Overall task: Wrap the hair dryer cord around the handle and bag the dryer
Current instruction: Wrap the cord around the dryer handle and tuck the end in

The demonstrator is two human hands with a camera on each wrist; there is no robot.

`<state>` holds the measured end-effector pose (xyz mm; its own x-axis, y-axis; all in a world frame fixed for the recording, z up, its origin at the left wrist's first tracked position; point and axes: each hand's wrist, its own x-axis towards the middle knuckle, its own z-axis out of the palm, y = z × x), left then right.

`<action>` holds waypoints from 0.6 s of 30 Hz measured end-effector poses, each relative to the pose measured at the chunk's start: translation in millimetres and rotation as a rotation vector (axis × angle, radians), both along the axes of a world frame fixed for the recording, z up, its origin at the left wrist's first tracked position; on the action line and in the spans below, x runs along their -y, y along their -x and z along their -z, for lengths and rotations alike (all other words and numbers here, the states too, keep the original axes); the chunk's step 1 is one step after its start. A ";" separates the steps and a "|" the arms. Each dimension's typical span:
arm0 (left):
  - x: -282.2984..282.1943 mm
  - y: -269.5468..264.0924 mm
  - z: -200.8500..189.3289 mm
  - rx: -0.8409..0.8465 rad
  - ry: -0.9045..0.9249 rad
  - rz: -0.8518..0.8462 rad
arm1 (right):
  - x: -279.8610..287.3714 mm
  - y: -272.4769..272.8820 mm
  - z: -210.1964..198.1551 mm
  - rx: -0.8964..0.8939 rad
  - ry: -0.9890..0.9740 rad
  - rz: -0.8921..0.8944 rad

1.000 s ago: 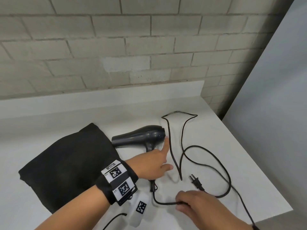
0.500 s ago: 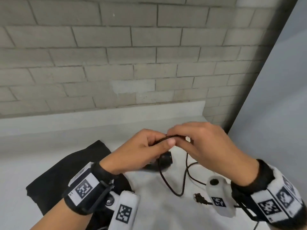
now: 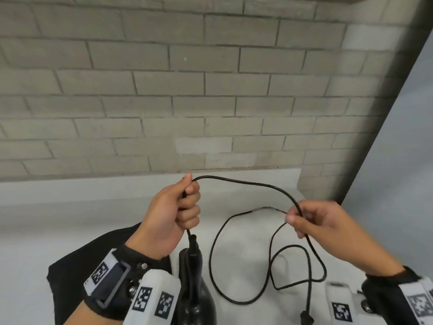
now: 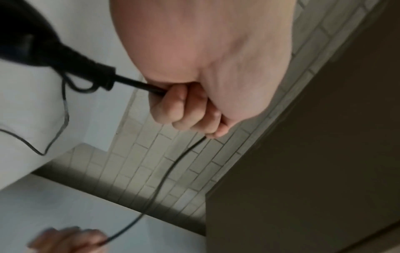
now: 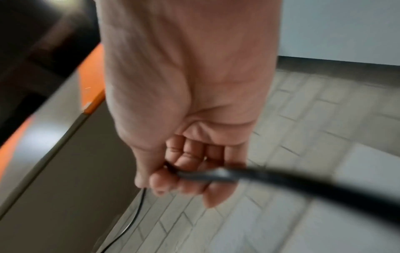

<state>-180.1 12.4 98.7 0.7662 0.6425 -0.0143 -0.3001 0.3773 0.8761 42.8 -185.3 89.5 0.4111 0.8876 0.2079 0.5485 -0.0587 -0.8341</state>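
The black hair dryer (image 3: 195, 289) hangs handle-up at the bottom centre of the head view, its body cut off by the frame edge. My left hand (image 3: 174, 215) grips the black cord (image 3: 246, 182) in a fist just above the handle's strain relief (image 4: 103, 77). From that fist the cord arcs right to my right hand (image 3: 304, 221), which pinches it between thumb and curled fingers (image 5: 173, 178). Below, the rest of the cord loops on the white counter (image 3: 246, 249) and ends in the plug (image 3: 307, 319). The black bag (image 3: 68, 277) lies flat at the lower left, under my left wrist.
A grey brick wall (image 3: 210, 102) rises behind the counter's low white backsplash (image 3: 93, 188). A pale wall panel (image 3: 398, 184) bounds the counter on the right. The counter's right edge runs close to my right wrist.
My hands, close together on the cord half a second ago, have drawn apart, stretching a length of cord between them. The dryer, lying on the counter a second ago, now hangs handle-up.
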 end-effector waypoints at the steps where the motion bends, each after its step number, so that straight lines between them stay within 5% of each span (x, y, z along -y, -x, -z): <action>1: -0.3 2.6 0.9 0.027 0.048 -0.011 | 4.3 0.5 9.9 -0.080 -0.027 -0.003; 4: 0.6 8.5 4.4 0.090 0.138 -0.033 | 10.8 5.8 42.8 -0.484 -0.099 -0.045; 6: 2.7 11.2 6.8 0.138 0.181 -0.050 | 12.0 14.8 56.0 -0.568 -0.078 -0.013; 8: 4.8 12.9 8.6 0.171 0.208 -0.074 | 11.8 21.9 63.8 -0.376 -0.059 0.060; 13: 9.2 11.9 15.2 0.235 0.228 -0.122 | 12.0 47.2 70.7 0.606 -0.001 0.249; 18: 14.6 7.5 24.0 0.254 0.096 -0.137 | 6.7 74.8 68.6 1.014 0.027 0.119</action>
